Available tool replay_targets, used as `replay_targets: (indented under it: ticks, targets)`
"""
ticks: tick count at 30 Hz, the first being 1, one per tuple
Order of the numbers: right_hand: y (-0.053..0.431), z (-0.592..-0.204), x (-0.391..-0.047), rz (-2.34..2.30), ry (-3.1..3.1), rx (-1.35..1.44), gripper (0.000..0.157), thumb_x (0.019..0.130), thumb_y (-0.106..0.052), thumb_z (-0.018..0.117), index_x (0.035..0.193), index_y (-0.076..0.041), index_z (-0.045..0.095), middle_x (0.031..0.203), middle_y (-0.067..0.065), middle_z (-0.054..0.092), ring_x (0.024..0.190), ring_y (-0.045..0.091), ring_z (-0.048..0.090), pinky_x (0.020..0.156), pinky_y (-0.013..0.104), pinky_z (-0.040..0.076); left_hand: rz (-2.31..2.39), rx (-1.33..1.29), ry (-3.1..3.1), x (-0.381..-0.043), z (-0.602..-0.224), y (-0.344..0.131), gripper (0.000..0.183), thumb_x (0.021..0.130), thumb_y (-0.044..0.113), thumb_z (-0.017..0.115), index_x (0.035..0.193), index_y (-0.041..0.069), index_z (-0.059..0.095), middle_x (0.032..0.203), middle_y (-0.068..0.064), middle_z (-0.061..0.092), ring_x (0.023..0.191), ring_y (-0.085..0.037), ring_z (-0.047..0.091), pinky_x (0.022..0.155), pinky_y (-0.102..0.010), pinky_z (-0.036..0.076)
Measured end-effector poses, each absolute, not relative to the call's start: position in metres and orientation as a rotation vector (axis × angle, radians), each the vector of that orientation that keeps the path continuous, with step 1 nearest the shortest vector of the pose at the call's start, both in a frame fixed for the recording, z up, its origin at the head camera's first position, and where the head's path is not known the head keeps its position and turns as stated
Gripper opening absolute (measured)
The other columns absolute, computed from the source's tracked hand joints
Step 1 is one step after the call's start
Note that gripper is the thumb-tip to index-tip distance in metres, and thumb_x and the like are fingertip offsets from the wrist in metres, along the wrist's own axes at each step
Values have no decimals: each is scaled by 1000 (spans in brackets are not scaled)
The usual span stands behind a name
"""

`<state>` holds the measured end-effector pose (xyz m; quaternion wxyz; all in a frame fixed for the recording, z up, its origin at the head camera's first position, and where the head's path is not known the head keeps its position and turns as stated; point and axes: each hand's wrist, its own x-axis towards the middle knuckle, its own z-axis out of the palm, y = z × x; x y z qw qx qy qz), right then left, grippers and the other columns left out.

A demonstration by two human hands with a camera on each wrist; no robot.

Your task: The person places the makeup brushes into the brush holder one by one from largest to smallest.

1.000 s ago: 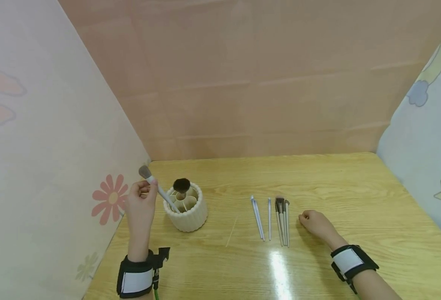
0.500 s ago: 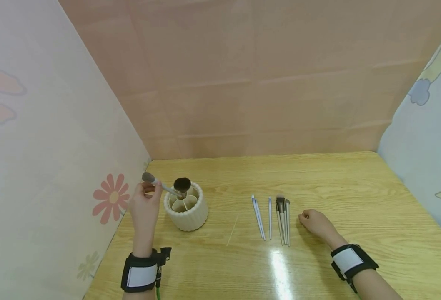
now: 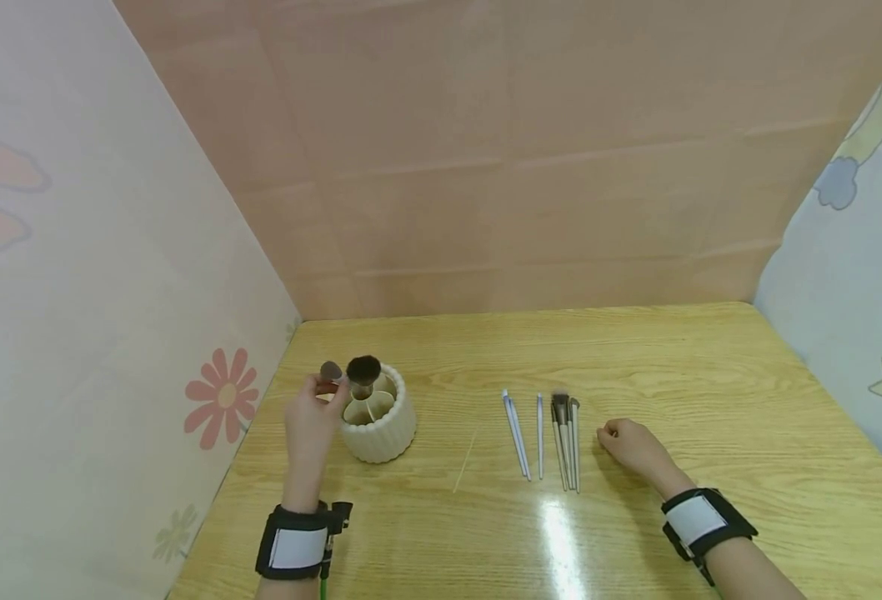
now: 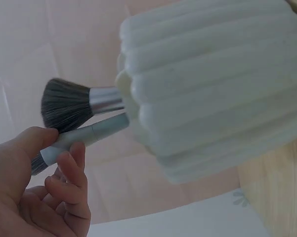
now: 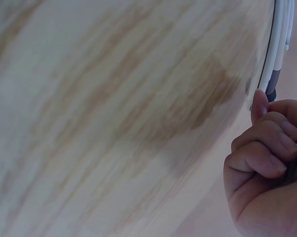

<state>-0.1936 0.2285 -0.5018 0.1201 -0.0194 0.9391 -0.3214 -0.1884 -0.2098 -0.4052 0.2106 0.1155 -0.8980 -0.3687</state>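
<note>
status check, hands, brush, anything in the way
Left hand pinches grey-tipped brush, handle at rim of white holder. Right hand curled, no brush seen in it. Possible snag: fluffy dark brush close alongside.

Cream, fluted round brush holder (image 3: pixel 379 437): stands upright at seven o'clock in the head view.
Pale-handled, grey-bristled makeup brush (image 4: pixel 94 132): tilts bristles-up at the holder's ten o'clock, pinched near its head, lower handle hidden past the rim.

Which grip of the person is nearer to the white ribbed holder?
Left. The left grip is close beside the holder, pinching a brush near its opening. The right grip is farther right, beyond the loose brushes.
</note>
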Motion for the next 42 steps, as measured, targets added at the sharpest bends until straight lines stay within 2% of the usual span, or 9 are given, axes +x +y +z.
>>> replay_targets:
  ticks: [7,13,18,22,27,33,38,42]
  targets:
    - [230,-504,-194,-910,2742,-57,30,99,-20,40,73,-7,50,61,-1,33,54,12,33,53,27,29,-1066,350,-2552,-191,-414,-207,30,88,24,62,105,-1,61,97,-19,71,77,-32,69,63,-33,48]
    - [231,-505,-194,-910,2749,-40,30,98,-19,40,74,-6,51,61,-1,33,54,13,33,53,28,29,-1045,358,-2652,-195,-419,-208,34,90,28,61,110,1,60,104,-19,69,82,-30,65,60,-28,41]
    - [233,-502,-193,-917,2738,-14,29,98,-20,40,81,-3,56,64,1,39,57,14,36,54,28,30,-1033,351,-2711,-195,-422,-208,35,91,28,61,112,1,59,105,-19,68,85,-29,64,59,-28,41]
    - [237,-500,-192,-918,2750,-17,31,99,-21,40,89,1,59,69,4,47,60,15,39,55,29,31,-1019,363,-2678,-193,-423,-203,38,90,27,62,114,-1,57,97,-18,65,73,-25,60,55,-27,38]
    - [245,-498,-192,-923,2769,0,31,100,-21,40,90,1,58,67,3,45,60,15,39,55,29,31,-874,391,-2509,-187,-421,-183,50,89,36,64,119,-1,49,76,-8,53,51,-15,45,45,-24,31]
    - [259,-491,-191,-982,2769,23,38,101,-22,38,105,6,62,73,6,52,63,17,43,57,30,34,-695,115,-2388,-179,-416,-139,41,88,30,66,111,-2,53,64,-5,50,42,-6,30,39,-18,22]
    - [266,-483,-188,-984,2775,60,40,102,-23,36,108,7,62,79,10,58,68,17,48,58,30,38,-782,-153,-2520,-183,-431,-94,27,90,29,64,104,6,60,64,1,49,43,-1,27,39,-15,23]
    - [269,-480,-184,-989,2777,80,40,102,-23,37,108,7,62,82,12,59,71,18,50,59,30,39,-840,-262,-2634,-190,-447,-63,26,91,31,62,103,8,63,63,4,47,44,-1,28,40,-16,26]
